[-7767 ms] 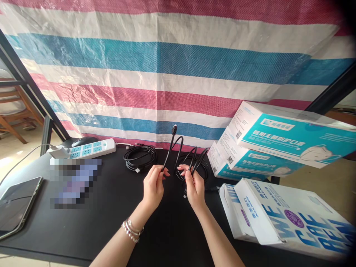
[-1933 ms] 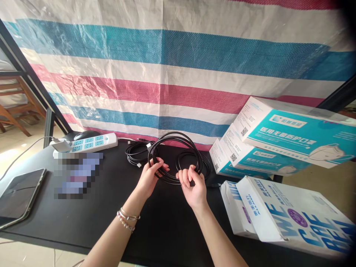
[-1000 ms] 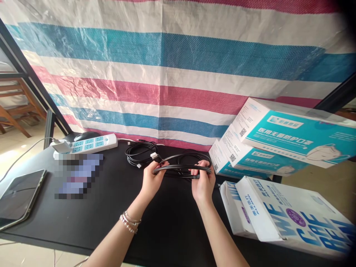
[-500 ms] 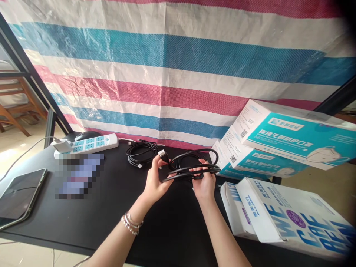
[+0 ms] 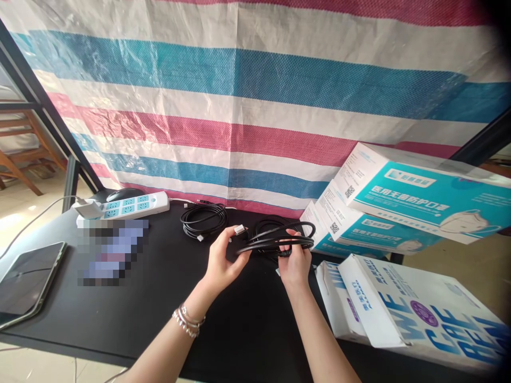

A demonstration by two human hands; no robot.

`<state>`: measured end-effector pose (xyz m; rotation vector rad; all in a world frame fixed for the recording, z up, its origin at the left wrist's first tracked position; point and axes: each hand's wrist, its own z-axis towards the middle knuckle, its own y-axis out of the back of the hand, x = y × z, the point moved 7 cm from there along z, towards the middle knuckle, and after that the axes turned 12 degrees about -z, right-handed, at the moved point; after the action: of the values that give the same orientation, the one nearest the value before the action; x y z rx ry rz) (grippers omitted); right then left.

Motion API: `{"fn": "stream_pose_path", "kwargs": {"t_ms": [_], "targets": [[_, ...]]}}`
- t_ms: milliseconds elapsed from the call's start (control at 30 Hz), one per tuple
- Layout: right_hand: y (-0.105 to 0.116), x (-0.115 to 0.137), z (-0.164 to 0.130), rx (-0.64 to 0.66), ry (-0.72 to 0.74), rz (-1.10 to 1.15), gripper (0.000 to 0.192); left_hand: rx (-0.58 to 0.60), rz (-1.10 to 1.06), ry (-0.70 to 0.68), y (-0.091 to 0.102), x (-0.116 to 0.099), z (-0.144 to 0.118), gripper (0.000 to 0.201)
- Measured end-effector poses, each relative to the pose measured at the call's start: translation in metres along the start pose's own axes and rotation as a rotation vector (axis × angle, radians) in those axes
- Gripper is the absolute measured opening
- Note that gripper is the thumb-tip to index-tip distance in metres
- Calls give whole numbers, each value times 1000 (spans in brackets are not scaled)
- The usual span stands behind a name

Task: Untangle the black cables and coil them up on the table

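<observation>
Head view: both hands' fingers grasp the coiled black cable [image 5: 275, 242], wrists raised.

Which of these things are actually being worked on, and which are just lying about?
In hand: coiled black cable, its plug, left hand, right hand.
Lying about: second cable coil, power strip, tablet, mask boxes.

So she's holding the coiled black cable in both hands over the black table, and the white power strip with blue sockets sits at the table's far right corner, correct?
Not quite. In the head view the white power strip with blue sockets sits at the far left corner of the black table, not the right. The rest holds: left hand and right hand both hold the coiled black cable.
</observation>
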<state>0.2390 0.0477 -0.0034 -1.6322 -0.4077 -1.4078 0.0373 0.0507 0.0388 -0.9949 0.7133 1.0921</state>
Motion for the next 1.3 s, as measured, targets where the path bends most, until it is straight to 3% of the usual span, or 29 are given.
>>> {"fn": "stream_pose_path", "kwargs": {"t_ms": [233, 467, 567, 767, 933, 1100, 1167, 1300], "targets": [[6, -1, 1, -50, 13, 5, 24, 11, 129, -34, 2, 1, 0, 28], [10, 2, 4, -74, 70, -50, 21, -103, 174, -44, 8, -1, 3, 22], [10, 4, 5, -71, 75, -46, 21, -72, 189, -67, 6, -1, 3, 18], [12, 11, 6, -94, 151, -58, 21, 1, 256, 62, 9, 18, 5, 19], [12, 15, 5, -95, 248, -121, 17, -57, 404, 128, 17, 25, 7, 34], [13, 14, 5, -88, 280, -142, 15, -111, 301, 149, 20, 23, 7, 35], [14, 14, 6, -85, 287, -148, 17, -90, 346, 134, 19, 22, 8, 33], [14, 14, 6, -87, 285, -163, 23, 73, 665, 124, 11, 27, 9, 29]]}}
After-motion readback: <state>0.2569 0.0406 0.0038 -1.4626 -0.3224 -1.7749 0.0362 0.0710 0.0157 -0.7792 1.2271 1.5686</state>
